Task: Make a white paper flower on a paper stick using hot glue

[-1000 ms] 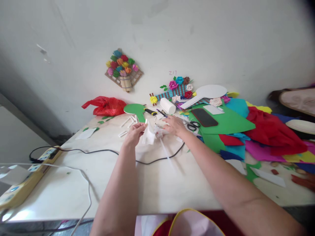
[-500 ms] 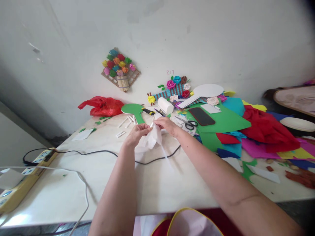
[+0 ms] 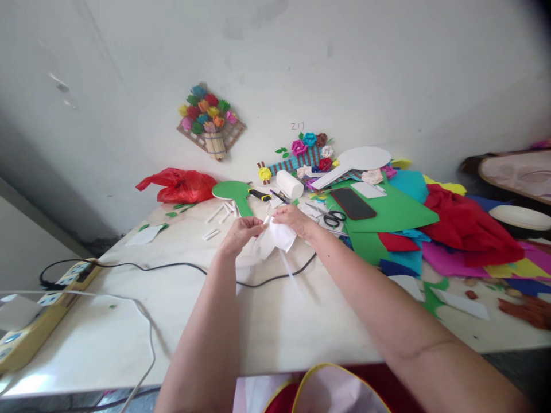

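Note:
Between my two hands is a piece of thin white paper (image 3: 278, 236), spread out and drooping below the fingers. My left hand (image 3: 240, 234) pinches its upper left part, fingers closed. With closed fingertips my right hand (image 3: 293, 221) grips the top right part, close beside the left. A narrow pale strip (image 3: 289, 268) hangs down from under the paper; where its upper end goes is hidden. Just beyond the hands lie a black-and-yellow cutter (image 3: 259, 195), a white roll (image 3: 289, 184) and black-handled scissors (image 3: 334, 218). Short white sticks (image 3: 210, 234) rest left of my left hand.
A black cable (image 3: 163, 265) crosses the table under my forearms to a power strip (image 3: 64, 292). A green paddle-shaped board (image 3: 230, 190) and a red plastic bag (image 3: 183, 186) lie at the back. Rightward are a phone (image 3: 353, 204), coloured sheets and red crumpled paper (image 3: 469, 229).
The white paper has opened out wider toward the right, its lower corner now further right. Both hands stay almost in place, with the fingertips slightly shifted on the paper.

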Available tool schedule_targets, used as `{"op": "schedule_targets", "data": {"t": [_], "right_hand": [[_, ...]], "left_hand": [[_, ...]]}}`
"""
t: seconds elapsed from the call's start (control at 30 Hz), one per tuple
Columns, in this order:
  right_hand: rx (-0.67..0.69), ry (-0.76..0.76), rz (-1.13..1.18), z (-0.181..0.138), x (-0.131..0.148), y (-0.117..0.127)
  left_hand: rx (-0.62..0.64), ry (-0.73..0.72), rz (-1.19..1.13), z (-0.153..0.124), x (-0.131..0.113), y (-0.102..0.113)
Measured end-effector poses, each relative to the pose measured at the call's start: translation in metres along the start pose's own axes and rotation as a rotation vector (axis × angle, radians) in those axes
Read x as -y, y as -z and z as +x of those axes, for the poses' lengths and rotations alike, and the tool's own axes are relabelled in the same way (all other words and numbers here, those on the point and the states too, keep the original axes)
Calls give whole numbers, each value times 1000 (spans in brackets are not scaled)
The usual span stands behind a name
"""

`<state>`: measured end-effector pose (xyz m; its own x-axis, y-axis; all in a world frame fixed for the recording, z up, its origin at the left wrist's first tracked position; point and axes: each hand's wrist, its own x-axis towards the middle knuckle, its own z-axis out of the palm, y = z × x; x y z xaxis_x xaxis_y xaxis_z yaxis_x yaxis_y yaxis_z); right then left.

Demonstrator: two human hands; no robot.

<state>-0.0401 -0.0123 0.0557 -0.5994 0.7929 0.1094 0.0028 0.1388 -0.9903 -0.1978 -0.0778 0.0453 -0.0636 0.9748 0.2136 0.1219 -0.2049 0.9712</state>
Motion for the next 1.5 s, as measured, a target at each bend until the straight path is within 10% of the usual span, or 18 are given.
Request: {"op": "schedule_targets", "data": {"t": [0.6, 0.87, 1.5], "right_hand": [[-29, 15, -14, -3, 3, -1], [-267, 6, -291, 8, -8, -6], [-247, -64, -233, 4, -1, -5]], "left_hand": [[-142, -54, 327, 1, 0, -7], [-115, -98, 458, 5, 5, -8], [80, 50, 94, 1, 6, -1]]}}
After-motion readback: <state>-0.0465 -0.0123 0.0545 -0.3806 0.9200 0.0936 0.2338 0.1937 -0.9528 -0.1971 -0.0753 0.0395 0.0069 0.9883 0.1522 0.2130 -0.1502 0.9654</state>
